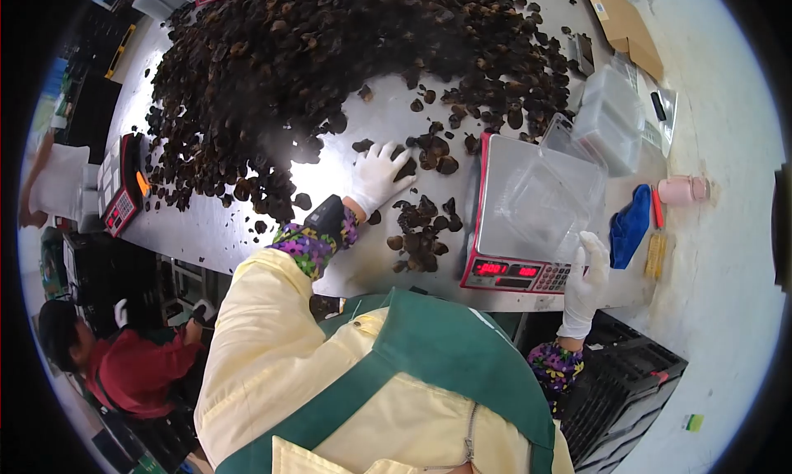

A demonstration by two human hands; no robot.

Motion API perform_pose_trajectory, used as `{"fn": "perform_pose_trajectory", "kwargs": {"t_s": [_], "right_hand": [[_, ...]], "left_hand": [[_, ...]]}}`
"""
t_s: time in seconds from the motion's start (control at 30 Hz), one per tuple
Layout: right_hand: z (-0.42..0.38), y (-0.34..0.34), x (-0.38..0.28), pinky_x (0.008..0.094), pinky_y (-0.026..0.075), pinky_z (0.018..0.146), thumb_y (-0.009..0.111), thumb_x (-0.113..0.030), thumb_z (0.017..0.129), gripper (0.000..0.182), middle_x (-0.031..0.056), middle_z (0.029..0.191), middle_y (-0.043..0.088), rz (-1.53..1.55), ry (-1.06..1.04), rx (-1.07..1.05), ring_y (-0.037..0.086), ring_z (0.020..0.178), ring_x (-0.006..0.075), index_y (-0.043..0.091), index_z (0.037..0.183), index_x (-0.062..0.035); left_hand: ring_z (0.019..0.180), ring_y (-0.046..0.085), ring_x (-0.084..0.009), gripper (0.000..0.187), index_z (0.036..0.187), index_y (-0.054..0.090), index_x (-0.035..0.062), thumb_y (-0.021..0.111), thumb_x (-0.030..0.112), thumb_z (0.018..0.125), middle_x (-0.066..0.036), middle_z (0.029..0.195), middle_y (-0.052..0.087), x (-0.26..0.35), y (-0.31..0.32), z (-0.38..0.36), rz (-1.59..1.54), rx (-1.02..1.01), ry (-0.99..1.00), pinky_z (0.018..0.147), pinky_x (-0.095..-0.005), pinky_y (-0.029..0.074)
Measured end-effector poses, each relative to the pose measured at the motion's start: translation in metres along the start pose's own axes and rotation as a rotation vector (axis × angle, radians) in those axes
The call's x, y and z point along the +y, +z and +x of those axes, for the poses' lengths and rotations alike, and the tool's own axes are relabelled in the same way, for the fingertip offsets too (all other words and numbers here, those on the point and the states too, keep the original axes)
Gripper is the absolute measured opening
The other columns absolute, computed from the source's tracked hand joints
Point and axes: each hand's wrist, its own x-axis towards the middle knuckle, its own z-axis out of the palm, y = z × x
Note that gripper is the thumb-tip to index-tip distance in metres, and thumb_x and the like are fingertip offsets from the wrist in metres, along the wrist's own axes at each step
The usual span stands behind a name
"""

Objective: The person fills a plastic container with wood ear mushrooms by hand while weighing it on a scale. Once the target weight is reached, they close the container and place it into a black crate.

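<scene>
My left hand, in a white glove, lies on the steel table with its fingers spread over a few dark, dried mushroom-like pieces. More of these pieces sit in small groups just beside it, one group nearer to me. On the right, my right hand, also gloved, is at the front right corner of a red digital scale. Its fingers are stretched out, their tips by the edge of a clear plastic container on the scale's plate. Whether they touch it is hard to tell.
A large heap of the dark pieces covers the far table. Stacked clear containers, a blue cloth, a pink jar and a cardboard box stand right. Another scale and a person in red are left.
</scene>
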Motion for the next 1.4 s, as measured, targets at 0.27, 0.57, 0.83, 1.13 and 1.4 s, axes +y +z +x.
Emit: {"fn": "perform_pose_trajectory", "kwargs": {"t_s": [0.27, 0.57, 0.83, 1.13, 1.4], "right_hand": [[-0.01, -0.003, 0.007, 0.0403, 0.042, 0.103, 0.059, -0.004, 0.094, 0.029, 0.017, 0.125, 0.061, 0.046, 0.076, -0.043, 0.056, 0.119, 0.0331, 0.064, 0.122, -0.0046], [-0.022, 0.028, 0.029, 0.0405, 0.038, 0.11, 0.064, -0.011, 0.092, 0.062, 0.0182, 0.145, 0.05, 0.066, 0.228, -0.088, 0.05, 0.13, 0.0322, 0.041, 0.148, -0.0034], [-0.022, 0.021, 0.034, 0.041, 0.034, 0.112, 0.06, -0.008, 0.094, 0.052, 0.0186, 0.143, 0.051, 0.071, 0.204, -0.064, 0.047, 0.132, 0.0341, 0.046, 0.143, -0.0003], [0.0, 0.014, 0.035, 0.039, 0.037, 0.109, 0.058, -0.01, 0.096, 0.036, 0.0139, 0.132, 0.059, -0.016, 0.138, -0.031, 0.052, 0.127, 0.0299, 0.058, 0.132, -0.0028], [0.0, 0.011, 0.04, 0.0411, 0.04, 0.106, 0.06, -0.009, 0.095, 0.035, 0.0163, 0.131, 0.058, -0.067, 0.106, -0.017, 0.054, 0.123, 0.0327, 0.06, 0.129, -0.004]], "left_hand": [[0.091, 0.064, -0.0308, 0.023, 0.1, 0.071, 0.0159, 0.075, 0.023, 0.078, -0.009, 0.097, 0.066, 0.04, -0.021, 0.026, -0.273, 0.328, -0.118, 0.074, -0.0396, 0.054], [0.103, 0.062, -0.0315, 0.032, 0.106, 0.068, 0.0175, 0.075, 0.03, 0.077, -0.008, 0.111, 0.066, 0.239, -0.046, 0.088, -0.62, 0.216, 0.445, 0.085, -0.0442, 0.052], [0.104, 0.061, -0.0319, 0.026, 0.105, 0.069, 0.0117, 0.072, 0.023, 0.082, -0.01, 0.108, 0.067, 0.192, -0.055, 0.072, -0.753, 0.342, 0.366, 0.089, -0.0423, 0.05], [0.097, 0.062, -0.0323, 0.018, 0.099, 0.069, 0.0167, 0.066, 0.016, 0.081, -0.009, 0.102, 0.065, -0.002, 0.044, 0.066, -0.159, 0.059, -0.06, 0.081, -0.0429, 0.052], [0.096, 0.062, -0.0113, 0.014, 0.101, 0.07, 0.0105, 0.06, 0.017, 0.093, -0.002, 0.093, 0.068, 0.007, -0.019, 0.036, -1.928, -0.01, -0.835, 0.08, -0.0319, 0.052]]}}
